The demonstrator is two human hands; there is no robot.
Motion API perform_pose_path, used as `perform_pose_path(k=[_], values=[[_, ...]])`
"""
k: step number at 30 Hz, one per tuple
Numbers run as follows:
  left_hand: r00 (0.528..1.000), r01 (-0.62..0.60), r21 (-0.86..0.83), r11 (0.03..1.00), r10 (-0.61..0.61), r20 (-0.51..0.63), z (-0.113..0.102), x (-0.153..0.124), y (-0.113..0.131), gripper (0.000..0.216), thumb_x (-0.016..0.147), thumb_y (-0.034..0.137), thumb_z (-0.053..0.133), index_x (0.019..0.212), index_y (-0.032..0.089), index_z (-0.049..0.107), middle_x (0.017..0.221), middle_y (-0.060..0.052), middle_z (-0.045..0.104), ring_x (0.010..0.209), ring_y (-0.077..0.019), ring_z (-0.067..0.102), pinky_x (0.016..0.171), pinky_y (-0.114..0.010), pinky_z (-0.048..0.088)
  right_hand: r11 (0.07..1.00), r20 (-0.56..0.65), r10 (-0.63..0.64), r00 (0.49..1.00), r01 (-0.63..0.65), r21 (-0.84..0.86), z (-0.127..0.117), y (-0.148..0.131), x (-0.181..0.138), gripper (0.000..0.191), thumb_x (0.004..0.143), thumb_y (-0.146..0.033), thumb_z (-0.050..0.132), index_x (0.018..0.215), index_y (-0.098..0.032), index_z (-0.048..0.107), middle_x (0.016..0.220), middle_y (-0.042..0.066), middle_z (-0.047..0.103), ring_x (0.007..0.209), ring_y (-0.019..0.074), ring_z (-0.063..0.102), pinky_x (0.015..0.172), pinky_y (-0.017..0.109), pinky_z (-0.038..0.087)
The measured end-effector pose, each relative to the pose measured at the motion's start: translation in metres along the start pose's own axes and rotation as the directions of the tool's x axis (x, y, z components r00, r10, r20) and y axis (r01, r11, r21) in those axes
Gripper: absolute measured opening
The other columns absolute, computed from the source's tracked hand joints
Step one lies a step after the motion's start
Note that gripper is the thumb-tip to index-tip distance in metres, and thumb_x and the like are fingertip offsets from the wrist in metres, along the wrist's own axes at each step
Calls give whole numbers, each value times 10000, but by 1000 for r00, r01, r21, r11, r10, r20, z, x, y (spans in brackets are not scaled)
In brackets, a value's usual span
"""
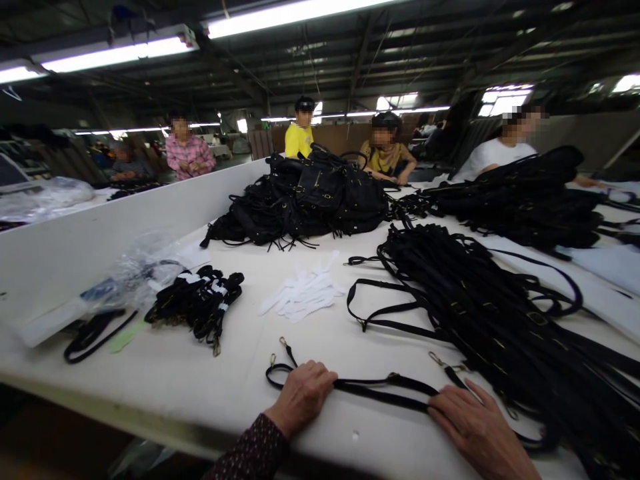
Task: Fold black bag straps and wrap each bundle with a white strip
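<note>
A black bag strap (373, 385) with brass-coloured clips lies stretched over the near part of the table. Around its left part, close to the two clips, the fingers of my left hand (303, 395) are closed. My right hand (475, 423) grips the same strap farther right, with the thumb partly raised. Just beyond that hand lies another strap end with a metal clip (440, 361). A long heap of black straps (480, 313) spreads along the right side. White strips (305, 293) lie in a loose pile beyond my left hand.
Bundled straps (197, 300) wrapped with white bands sit at the left, beside clear plastic bags (135, 273) and a green slip (126, 337). Black bags (320, 193) are heaped at the back, more (525, 193) at the right. A white partition (100, 240) edges the table. Several people work beyond.
</note>
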State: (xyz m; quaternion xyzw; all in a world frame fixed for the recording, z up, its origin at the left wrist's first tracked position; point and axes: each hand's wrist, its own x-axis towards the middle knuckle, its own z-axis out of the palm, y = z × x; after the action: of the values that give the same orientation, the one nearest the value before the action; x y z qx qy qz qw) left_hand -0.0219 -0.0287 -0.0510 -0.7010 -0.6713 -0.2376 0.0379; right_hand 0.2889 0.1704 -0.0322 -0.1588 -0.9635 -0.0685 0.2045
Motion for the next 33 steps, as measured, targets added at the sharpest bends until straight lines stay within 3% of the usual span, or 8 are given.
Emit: perform_pose_path(k=[3,10,12,17,22,25,28,33], values=[[1000,26,7,1000,-26,-4,1,0,2,163,937,213,501,1016,257,637,834,-14,647,801,-179,591,704,-314,483,1000,4,27,1000,-27,-6,1,3,-4,123,915,-338,555,882,-300,667,813,-49,725,844,165,689,1031,397,276],[999,-14,32,999,13,29,-2,-1,1,226,950,222,479,1110,287,624,866,-13,657,827,-184,588,715,-322,470,996,21,77,997,-76,-48,14,13,-12,174,905,-380,537,952,-323,695,938,-17,764,1065,227,666,1060,435,286],[999,-10,28,1000,9,32,-3,-2,1,228,948,224,483,1116,284,625,874,-15,658,830,-186,585,717,-325,467,996,8,43,999,-43,-76,13,14,-11,166,886,-374,557,972,-336,693,1038,-19,760,1102,240,647,1073,459,274],[1000,8,6,1000,-9,24,-1,-2,1,209,939,226,501,1087,280,638,875,-16,654,839,-186,581,737,-329,465,989,-33,75,997,-79,-124,7,12,-9,195,855,-405,556,761,-281,675,1363,13,617,1242,312,543,1052,524,319],[1000,-2,-5,1000,2,7,0,-2,1,194,936,217,503,1055,269,647,865,-20,651,839,-183,585,734,-320,469,985,-35,141,989,-144,-100,10,11,-11,190,861,-372,539,754,-280,666,1290,26,667,1221,322,564,1008,565,368],[1000,-8,-19,1000,8,6,0,-5,2,203,944,199,477,1042,254,646,868,-26,648,837,-181,585,741,-320,475,977,26,206,978,-204,-59,3,5,-10,141,864,-324,551,861,-285,687,1247,42,691,1191,306,597,1004,565,381],[1000,-1,-29,1000,2,24,-1,-8,3,223,955,196,452,1067,255,636,881,-28,645,847,-179,586,767,-322,484,971,67,238,969,-239,18,-12,-11,0,245,877,-292,573,1105,-282,662,1291,74,662,1212,283,590,1033,538,390],[999,7,-53,999,-4,54,-3,-7,4,224,954,191,446,1061,262,630,889,-28,645,862,-189,585,782,-334,486,964,173,148,974,-181,196,-24,-54,41,465,842,-295,655,1295,-286,552,1405,82,572,1303,274,506,1112,529,339]])
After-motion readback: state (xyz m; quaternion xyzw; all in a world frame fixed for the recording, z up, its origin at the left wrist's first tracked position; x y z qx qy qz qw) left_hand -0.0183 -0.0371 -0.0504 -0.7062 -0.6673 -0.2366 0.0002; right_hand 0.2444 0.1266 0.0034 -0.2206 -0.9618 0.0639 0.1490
